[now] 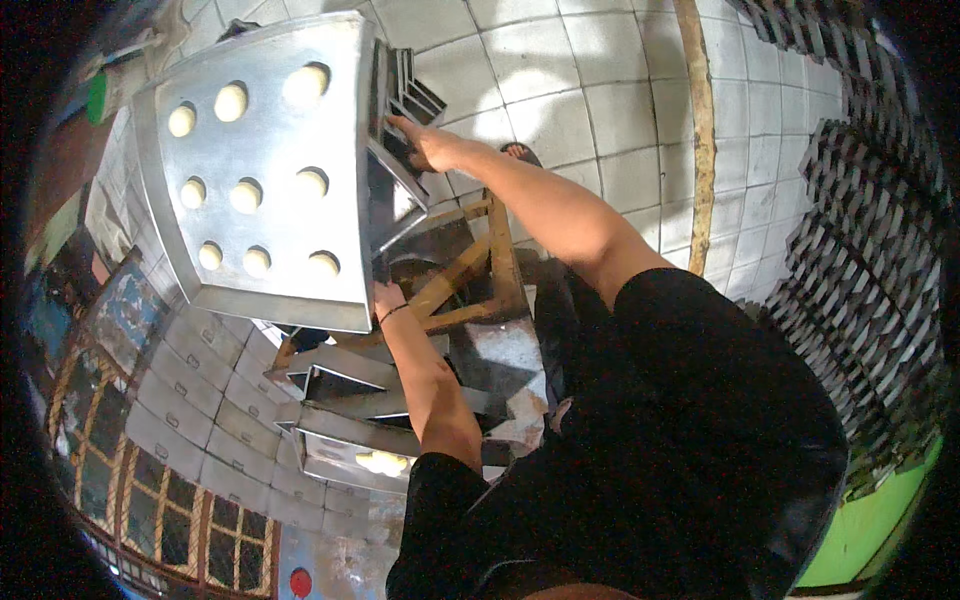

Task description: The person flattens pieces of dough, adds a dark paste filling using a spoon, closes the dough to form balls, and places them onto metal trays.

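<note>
A silver metal baking tray (275,225) with raised edges lies at the upper left. Several pale round dough balls (246,195) sit apart from each other on it. Stacked trays (405,195) show their edges beneath its near side, some at an angle. My left hand (387,298), with a dark band at the wrist, grips the tray's near edge by its lower corner; its fingertips are partly hidden. My right hand (428,147) is on the near side of the tray stack farther up, fingers closed around a metal edge.
A wooden frame (495,250) stands beside the stack. More metal trays (350,440), one with pale dough, lie below my left arm. Many dark stacked trays (850,290) line the right side. Pale tiles (620,120) cover the floor; a sandalled foot (518,152) shows there.
</note>
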Motion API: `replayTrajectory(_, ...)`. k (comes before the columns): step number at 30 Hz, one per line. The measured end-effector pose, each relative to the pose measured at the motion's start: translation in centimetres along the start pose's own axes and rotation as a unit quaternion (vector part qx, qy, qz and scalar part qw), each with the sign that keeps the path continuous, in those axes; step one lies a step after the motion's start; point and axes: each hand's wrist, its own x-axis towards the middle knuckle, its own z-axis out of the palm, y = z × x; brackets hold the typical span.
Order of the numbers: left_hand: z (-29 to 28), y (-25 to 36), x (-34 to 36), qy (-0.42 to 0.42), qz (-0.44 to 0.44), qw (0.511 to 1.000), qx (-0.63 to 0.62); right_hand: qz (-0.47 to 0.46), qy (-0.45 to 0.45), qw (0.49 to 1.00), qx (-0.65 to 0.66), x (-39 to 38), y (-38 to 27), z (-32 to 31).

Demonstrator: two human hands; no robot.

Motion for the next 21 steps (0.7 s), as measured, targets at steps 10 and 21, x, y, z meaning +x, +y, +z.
replayTrajectory(10,-5.0,4.2,-0.3,-0.188,-0.103,0.977,-0.002,0.006,0.049,0.999,-0.006,-0.2,0.1,1.2)
replayTrajectory(21,3.5,-3.5,0.1,0.0,0.033,0.998,0.057,0.013,0.04,0.995,-0.089,-0.9,-0.2,0.2)
